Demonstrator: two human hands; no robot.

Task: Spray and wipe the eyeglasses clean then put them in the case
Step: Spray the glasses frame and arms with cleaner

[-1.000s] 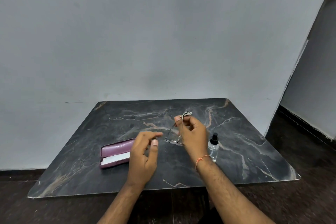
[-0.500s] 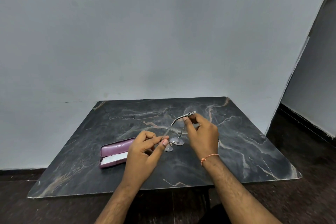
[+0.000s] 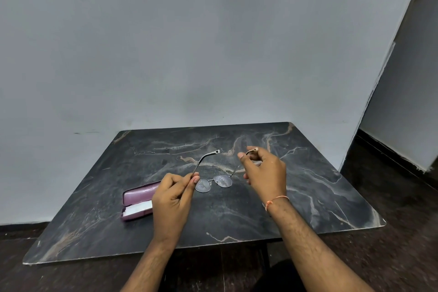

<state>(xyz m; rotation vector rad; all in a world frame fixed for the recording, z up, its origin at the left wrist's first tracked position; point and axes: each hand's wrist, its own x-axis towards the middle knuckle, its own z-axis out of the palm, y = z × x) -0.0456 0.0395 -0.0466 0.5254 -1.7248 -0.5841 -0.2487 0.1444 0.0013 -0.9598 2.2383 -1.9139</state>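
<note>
Eyeglasses (image 3: 214, 181) held above the desk (image 3: 308, 187) at centre frame, temples unfolded. Left hand (image 3: 173, 199): grip pinching the left temple near the lens. Right hand (image 3: 265, 173): grip curled round the far end of the right temple. Pink case (image 3: 137, 201) lies open on the desk, lower left of centre, partly behind the left hand.

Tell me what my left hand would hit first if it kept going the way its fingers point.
Likely the eyeglasses' near lens, just past the left hand's fingertips, which already pinch one temple arm. Beyond that lies bare table. Depth is hard to judge from one view.
</note>
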